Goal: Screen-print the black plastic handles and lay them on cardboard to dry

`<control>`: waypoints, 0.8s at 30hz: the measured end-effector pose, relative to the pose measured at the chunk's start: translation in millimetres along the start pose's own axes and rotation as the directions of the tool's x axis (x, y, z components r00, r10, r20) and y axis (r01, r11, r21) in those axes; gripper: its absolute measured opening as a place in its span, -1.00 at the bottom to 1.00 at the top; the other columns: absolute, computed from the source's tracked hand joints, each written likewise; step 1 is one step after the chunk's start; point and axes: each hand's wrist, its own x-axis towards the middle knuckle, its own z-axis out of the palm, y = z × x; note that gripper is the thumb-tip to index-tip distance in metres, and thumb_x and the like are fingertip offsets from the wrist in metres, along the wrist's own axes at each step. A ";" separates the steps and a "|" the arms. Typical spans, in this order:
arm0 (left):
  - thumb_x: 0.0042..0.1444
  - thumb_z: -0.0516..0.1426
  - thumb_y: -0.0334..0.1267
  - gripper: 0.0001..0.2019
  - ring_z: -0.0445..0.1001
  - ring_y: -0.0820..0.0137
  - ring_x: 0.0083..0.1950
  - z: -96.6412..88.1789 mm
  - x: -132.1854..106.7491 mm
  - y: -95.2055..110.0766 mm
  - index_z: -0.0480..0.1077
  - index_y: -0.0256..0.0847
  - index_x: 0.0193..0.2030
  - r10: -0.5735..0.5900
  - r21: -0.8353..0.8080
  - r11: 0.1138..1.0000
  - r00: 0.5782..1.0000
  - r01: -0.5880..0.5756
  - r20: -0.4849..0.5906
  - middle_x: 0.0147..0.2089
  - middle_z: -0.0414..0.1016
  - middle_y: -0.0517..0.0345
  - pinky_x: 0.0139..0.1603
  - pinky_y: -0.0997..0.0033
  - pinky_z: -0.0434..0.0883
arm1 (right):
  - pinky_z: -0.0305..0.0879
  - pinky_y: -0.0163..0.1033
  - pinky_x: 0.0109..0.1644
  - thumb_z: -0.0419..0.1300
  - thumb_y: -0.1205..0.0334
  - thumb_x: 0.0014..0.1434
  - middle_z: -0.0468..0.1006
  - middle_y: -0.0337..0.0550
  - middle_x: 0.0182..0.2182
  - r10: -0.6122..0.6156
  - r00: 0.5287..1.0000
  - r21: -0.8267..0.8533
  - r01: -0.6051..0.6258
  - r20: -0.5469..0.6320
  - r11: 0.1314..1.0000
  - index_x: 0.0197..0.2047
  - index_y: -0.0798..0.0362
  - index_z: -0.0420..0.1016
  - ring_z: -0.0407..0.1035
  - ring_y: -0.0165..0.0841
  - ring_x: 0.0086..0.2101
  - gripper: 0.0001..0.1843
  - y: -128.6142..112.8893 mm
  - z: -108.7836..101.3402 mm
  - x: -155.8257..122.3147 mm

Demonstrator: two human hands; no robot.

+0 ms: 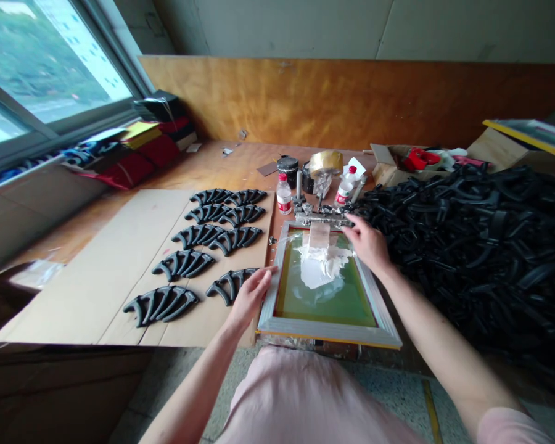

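Observation:
A screen-printing frame [383, 330] with a grey metal rim and a greenish mesh lies before me, held at its far end by a metal clamp [324, 217]. White ink [312, 274] is smeared over the upper middle of the mesh. A pale flat squeegee [319, 236] rests in it near the clamp. My left hand [252, 295] is closed at the frame's left rim, its lower fingers partly hidden. Over the upper right corner is my right hand [369, 245], thumb and forefinger apart beside the clamp, with nothing visible in them.
Black curved, ribbed plastic parts [169, 303] lie in two columns on cardboard [120, 246] at left. A large heap of black parts [472, 246] fills the right. Behind the clamp stand red-capped bottles [283, 196], a dark jar [287, 165] and a tape roll [326, 163].

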 end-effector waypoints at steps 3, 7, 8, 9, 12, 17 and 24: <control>0.17 0.00 0.23 -0.41 0.48 0.35 -0.26 6.5 6.8 40.5 0.45 -0.22 0.06 0.188 -0.053 0.980 0.979 -0.192 -0.075 -0.16 0.54 0.07 -0.31 0.42 0.41 | 0.36 -0.38 -0.41 -0.11 0.17 0.35 0.65 -0.07 -0.39 0.063 0.998 -0.156 -0.064 -0.013 0.986 -0.09 0.29 0.53 0.46 -0.45 -0.47 -0.54 40.6 -4.4 -19.1; 0.23 -0.10 0.21 -0.43 0.48 0.29 0.01 19.2 39.2 90.3 0.37 -0.16 0.12 0.398 -0.123 0.907 0.915 -0.402 -0.061 0.02 0.50 0.01 -0.08 0.29 0.48 | 0.40 -0.35 -0.34 0.06 0.05 0.26 0.64 -0.09 -0.36 -0.051 0.972 -0.189 0.097 0.231 0.977 -0.31 0.21 0.54 0.43 -0.45 -0.43 -0.61 41.1 34.6 -73.9; 0.24 -0.12 0.21 -0.42 0.49 0.29 0.02 22.3 47.2 100.1 0.36 -0.17 0.11 0.407 -0.143 0.901 0.912 -0.410 -0.053 0.00 0.51 -0.01 -0.08 0.29 0.49 | 0.40 -0.33 -0.25 0.16 0.04 0.22 0.62 -0.08 -0.32 -0.079 0.960 -0.156 0.125 0.269 0.980 -0.32 0.15 0.54 0.46 -0.40 -0.34 -0.68 33.2 47.1 -86.2; 0.24 -0.13 0.22 -0.42 0.49 0.29 0.01 25.6 53.1 107.5 0.34 -0.18 0.11 0.407 -0.166 0.897 0.912 -0.411 -0.057 -0.03 0.52 -0.02 -0.10 0.29 0.49 | 0.38 -0.30 -0.16 0.22 0.06 0.18 0.61 -0.06 -0.29 -0.095 0.947 -0.135 0.143 0.308 0.980 -0.32 0.11 0.52 0.46 -0.34 -0.26 -0.74 24.4 58.0 -96.0; 0.23 -0.08 0.21 -0.44 0.53 0.31 -0.05 38.1 51.6 105.7 0.26 -0.15 0.17 0.379 -0.221 0.884 0.908 -0.412 -0.176 -0.07 0.55 0.01 -0.15 0.32 0.50 | 0.30 -0.24 -0.12 0.16 0.12 0.26 0.56 0.01 -0.28 0.011 0.918 -0.156 0.056 0.396 0.986 -0.30 0.08 0.43 0.44 -0.23 -0.18 -0.80 0.7 73.9 -109.2; 0.08 0.10 0.25 -0.34 0.57 0.15 -0.12 72.7 -8.1 26.0 0.37 -0.27 0.11 -0.185 -0.165 0.961 0.960 0.222 0.211 -0.06 0.58 -0.20 -0.31 0.29 0.50 | 0.22 -0.26 -0.27 -0.12 0.18 0.40 0.53 -0.08 -0.38 0.131 0.938 -0.085 -0.110 0.321 0.990 -0.25 0.03 0.33 0.44 -0.28 -0.31 -0.72 -35.3 64.3 -120.6; 0.18 0.06 0.17 -0.39 0.42 0.12 0.19 96.4 -58.6 -26.5 0.26 -0.08 0.29 -0.249 -0.468 0.818 0.939 0.335 0.237 0.22 0.41 -0.10 -0.12 0.24 0.51 | 0.31 -0.16 -0.23 -0.04 0.28 0.35 0.47 -0.07 -0.33 -0.209 0.957 -0.003 0.214 0.203 0.977 -0.29 -0.02 0.31 0.38 -0.21 -0.29 -0.82 -82.3 71.1 -158.8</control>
